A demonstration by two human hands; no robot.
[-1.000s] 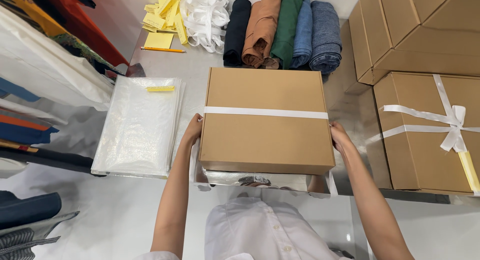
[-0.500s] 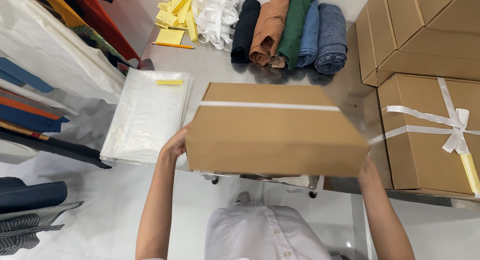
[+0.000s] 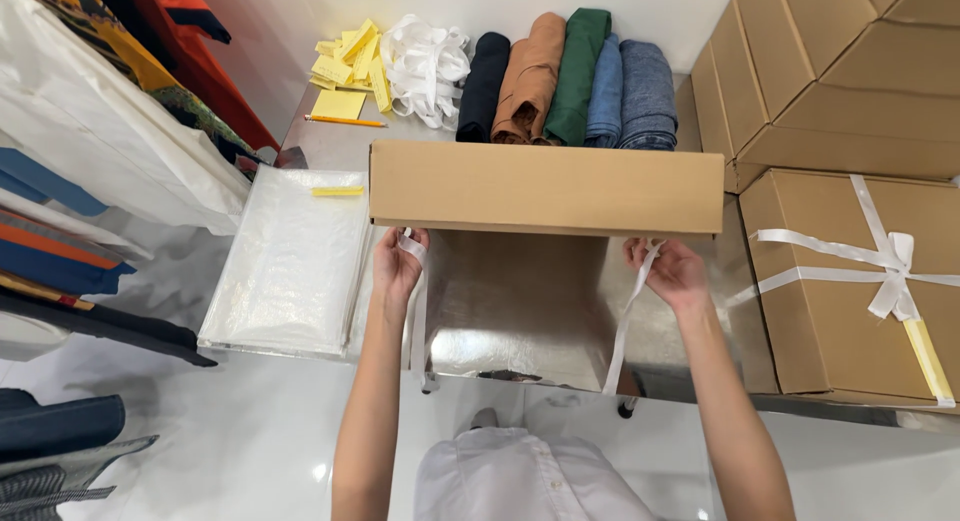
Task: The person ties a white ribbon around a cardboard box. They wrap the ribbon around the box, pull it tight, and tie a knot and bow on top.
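The cardboard box (image 3: 546, 188) stood on its edge on the tabletop (image 3: 520, 311); the left hand (image 3: 397, 264) and the right hand (image 3: 676, 272) each had fingers clamped on the white ribbon (image 3: 622, 331).

Reflective metal surface (image 3: 520, 321) against a plain white wall (image 3: 660, 1). Glossy white floor (image 3: 250, 431) below. Hanging garments (image 3: 90, 131) line one side.

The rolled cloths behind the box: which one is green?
The green roll is the middle one of five, between the brown roll and the light blue roll.
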